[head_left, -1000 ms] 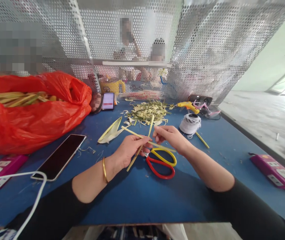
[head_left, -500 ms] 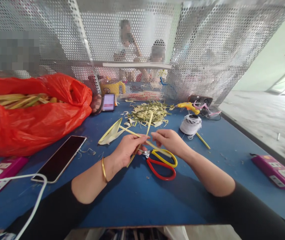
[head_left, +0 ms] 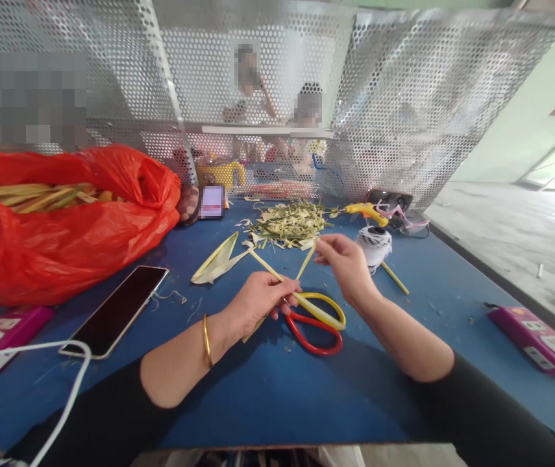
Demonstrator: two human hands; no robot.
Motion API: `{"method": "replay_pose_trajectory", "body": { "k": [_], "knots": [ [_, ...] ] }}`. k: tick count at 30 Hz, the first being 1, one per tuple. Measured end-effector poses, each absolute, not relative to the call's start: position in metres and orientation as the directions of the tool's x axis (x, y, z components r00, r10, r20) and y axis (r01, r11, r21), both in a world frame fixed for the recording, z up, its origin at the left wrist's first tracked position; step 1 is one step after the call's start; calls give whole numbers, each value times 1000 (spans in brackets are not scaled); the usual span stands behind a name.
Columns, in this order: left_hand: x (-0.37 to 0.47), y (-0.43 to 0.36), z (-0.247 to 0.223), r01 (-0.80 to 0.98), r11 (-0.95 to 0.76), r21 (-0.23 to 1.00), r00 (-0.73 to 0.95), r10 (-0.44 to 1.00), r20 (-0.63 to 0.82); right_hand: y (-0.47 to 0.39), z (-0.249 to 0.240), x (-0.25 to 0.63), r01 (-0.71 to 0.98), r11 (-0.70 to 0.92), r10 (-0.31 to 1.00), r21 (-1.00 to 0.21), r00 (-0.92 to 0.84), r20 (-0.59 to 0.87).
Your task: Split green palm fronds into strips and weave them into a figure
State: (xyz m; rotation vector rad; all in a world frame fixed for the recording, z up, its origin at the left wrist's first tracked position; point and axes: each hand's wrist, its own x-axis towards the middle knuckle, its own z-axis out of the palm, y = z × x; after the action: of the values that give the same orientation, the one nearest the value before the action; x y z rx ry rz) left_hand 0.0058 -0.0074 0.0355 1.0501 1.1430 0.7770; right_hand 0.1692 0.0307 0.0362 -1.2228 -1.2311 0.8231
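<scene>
My left hand (head_left: 267,298) pinches two narrow pale-green plant strips (head_left: 266,262) where they cross, just above the table. One strip runs from upper left to lower right. The other slants up to the right, and my right hand (head_left: 340,256) has its upper end between thumb and fingers. Under the strips lie scissors (head_left: 313,350) with one red and one yellow handle loop; my left hand hides their blades. A split pale leaf husk (head_left: 216,263) rests left of my hands. Behind them is a heap of green plant scraps (head_left: 287,224).
A red plastic bag (head_left: 126,240) of plant stalks stands left, near a phone (head_left: 116,311) and white cable (head_left: 80,383). Right are a white thread spool (head_left: 373,245), a yellow glue gun (head_left: 367,211) and a purple box (head_left: 540,337). A perforated metal screen (head_left: 267,65) stands behind; people sit beyond.
My right hand has moved up and away from my left and now grips the upper end of the slanting strip. My left hand has shifted slightly right and down, still pinching the crossing.
</scene>
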Motion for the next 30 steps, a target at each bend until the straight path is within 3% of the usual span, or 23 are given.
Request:
{"method": "replay_pose_trajectory", "body": {
  "k": [2, 3, 5, 7, 10, 13, 16, 22, 26, 30],
  "knots": [
    [5, -7, 35, 27, 330, 944, 270, 907, -324, 31, 42, 175, 262, 355, 843, -897, 325, 429],
    [5, -8, 35, 33, 323, 946, 278, 906, -319, 29, 45, 177, 352, 413, 799, -840, 303, 519],
    [5, -9, 33, 68, 308, 949, 310, 898, -313, 22, 49, 176, 510, 496, 784, -702, 84, 615],
    [7, -12, 31, 139, 285, 948, 372, 872, -317, 12, 50, 171, 573, 528, 828, -627, -182, 531],
    [11, -19, 28, 237, 252, 938, 452, 827, -336, 2, 47, 161, 540, 416, 896, -732, -383, 227],
    [13, -22, 28, 259, 248, 933, 474, 809, -347, 2, 42, 156, 406, 199, 917, -892, -398, 23],
    [11, -21, 28, 234, 238, 943, 484, 812, -326, 6, 38, 154, 302, 156, 957, -940, -282, 68],
    [9, -14, 27, 127, 319, 939, 395, 852, -343, 2, 46, 155, 321, 339, 938, -884, -189, 291],
    [6, -8, 32, -93, 399, 912, 190, 907, -377, -9, 56, 159, 512, 480, 868, -712, -155, 472],
    [3, -4, 41, -273, 435, 858, 119, 900, -419, -14, 52, 158, 709, 592, 747, -382, -307, 589]
  ]
}}
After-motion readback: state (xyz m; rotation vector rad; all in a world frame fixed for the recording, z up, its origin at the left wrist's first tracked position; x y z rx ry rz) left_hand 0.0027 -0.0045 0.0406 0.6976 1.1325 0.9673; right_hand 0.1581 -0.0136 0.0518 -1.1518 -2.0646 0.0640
